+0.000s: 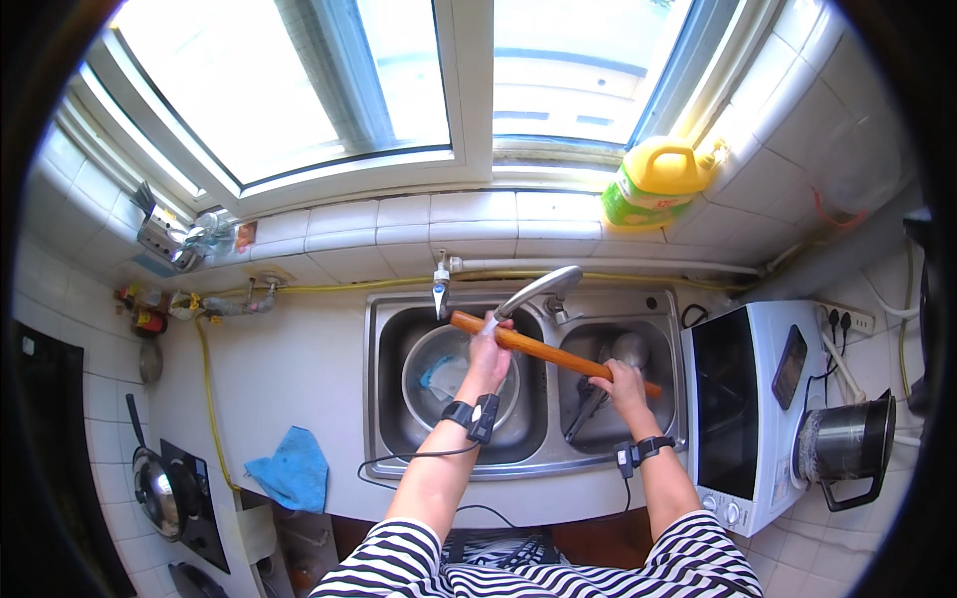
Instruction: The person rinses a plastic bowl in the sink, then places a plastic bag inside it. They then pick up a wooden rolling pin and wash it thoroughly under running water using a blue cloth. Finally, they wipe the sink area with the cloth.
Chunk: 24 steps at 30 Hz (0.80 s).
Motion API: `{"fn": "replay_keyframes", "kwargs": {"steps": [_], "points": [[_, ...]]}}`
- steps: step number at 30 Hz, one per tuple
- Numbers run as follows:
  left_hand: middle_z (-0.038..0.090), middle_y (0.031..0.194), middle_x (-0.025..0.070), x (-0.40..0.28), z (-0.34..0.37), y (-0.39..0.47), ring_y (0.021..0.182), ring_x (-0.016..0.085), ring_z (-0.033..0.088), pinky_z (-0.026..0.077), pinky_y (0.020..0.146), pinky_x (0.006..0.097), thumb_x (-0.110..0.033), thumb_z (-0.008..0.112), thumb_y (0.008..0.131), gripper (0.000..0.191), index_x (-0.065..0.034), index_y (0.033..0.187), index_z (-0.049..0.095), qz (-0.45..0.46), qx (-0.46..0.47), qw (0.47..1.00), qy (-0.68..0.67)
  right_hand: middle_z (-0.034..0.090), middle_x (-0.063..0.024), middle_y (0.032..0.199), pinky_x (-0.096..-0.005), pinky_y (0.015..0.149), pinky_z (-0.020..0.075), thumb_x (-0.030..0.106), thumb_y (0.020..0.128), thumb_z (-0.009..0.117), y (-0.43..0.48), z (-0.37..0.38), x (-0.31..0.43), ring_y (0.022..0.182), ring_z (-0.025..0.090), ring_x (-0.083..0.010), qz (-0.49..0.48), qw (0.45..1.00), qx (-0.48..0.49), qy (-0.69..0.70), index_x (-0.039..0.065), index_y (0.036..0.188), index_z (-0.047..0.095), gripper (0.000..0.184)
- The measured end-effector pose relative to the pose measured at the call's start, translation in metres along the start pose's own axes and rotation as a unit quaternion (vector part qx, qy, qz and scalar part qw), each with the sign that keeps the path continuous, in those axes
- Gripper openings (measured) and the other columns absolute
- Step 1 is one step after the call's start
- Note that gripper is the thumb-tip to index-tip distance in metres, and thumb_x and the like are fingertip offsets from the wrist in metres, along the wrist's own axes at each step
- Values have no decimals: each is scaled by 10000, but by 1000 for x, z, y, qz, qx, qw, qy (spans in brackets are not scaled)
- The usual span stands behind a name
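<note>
A wooden rolling pin point(555, 354) slants across both bowls of the steel double sink point(523, 470). Near its left end my left hand point(490, 357) is wrapped around it, directly under the spout of the curved faucet point(540, 287). Water seems to run from the spout onto that hand. Closer to the pin's other end, my right hand point(625, 385) grips the wood above the right bowl. Below my left hand, in the left bowl, sits a round metal basin point(419, 394) holding a pale and blue cloth point(446, 376). A ladle point(630, 350) and a dark-handled utensil point(585, 415) lie in the right bowl.
A white microwave point(761, 463) stands right of the sink, with a phone point(789, 366) and a dark kettle point(852, 437) on it. A blue cloth point(293, 471) lies on the left counter. A yellow jug point(658, 183) stands on the sill. Cables trail from both wrist straps.
</note>
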<state>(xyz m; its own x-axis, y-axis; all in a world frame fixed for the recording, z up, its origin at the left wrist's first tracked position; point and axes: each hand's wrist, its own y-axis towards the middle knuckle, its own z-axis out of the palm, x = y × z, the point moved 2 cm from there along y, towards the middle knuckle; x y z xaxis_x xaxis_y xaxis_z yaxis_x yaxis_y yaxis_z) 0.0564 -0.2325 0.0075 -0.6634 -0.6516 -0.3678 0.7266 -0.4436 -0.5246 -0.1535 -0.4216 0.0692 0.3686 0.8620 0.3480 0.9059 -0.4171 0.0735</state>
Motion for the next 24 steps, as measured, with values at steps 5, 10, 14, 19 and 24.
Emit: {"fn": "replay_keyframes", "kwargs": {"steps": [5, 10, 14, 19, 24], "points": [[675, 1040, 90, -12, 5, -28, 1042, 250, 631, 501, 947, 454, -261, 650, 922, 244, -79, 1079, 606, -112, 56, 987, 98, 647, -186, 933, -447, 761, 462, 365, 780, 741, 7, -3, -15, 898, 601, -393, 38, 979, 165, 116, 35, 960, 628, 393], [656, 1106, 111, -37, -4, -34, 1010, 222, 647, 549, 867, 395, -331, 633, 929, 345, -14, 1067, 643, -74, 46, 978, 189, 682, -80, 816, -300, 697, 497, 212, 844, 720, 26, 28, -35, 759, 627, -150, 82, 956, 192, 203, 23, 992, 686, 243], [661, 1076, 79, -73, -32, -41, 979, 211, 655, 550, 798, 402, -341, 654, 916, 336, -107, 1120, 524, 11, -10, 981, 194, 656, -54, 747, -251, 583, 483, 259, 972, 575, 91, 69, -7, 663, 602, -103, 94, 944, 43, 314, 5, 959, 657, 267], [654, 1119, 61, -112, -46, -68, 1010, 208, 644, 534, 834, 405, -324, 632, 933, 317, -111, 1157, 558, 60, -64, 980, 181, 652, -101, 665, -283, 441, 487, 320, 988, 540, 128, 124, -10, 496, 604, -154, 181, 931, 1, 316, -50, 838, 635, 410], [654, 1125, 96, -145, -61, -119, 1040, 244, 644, 540, 873, 439, -275, 641, 931, 297, -109, 1147, 523, 116, -81, 984, 107, 641, -71, 676, -270, 457, 483, 466, 994, 457, 130, 156, -41, 511, 587, -152, 404, 669, 75, 619, 10, 889, 604, 491]]}}
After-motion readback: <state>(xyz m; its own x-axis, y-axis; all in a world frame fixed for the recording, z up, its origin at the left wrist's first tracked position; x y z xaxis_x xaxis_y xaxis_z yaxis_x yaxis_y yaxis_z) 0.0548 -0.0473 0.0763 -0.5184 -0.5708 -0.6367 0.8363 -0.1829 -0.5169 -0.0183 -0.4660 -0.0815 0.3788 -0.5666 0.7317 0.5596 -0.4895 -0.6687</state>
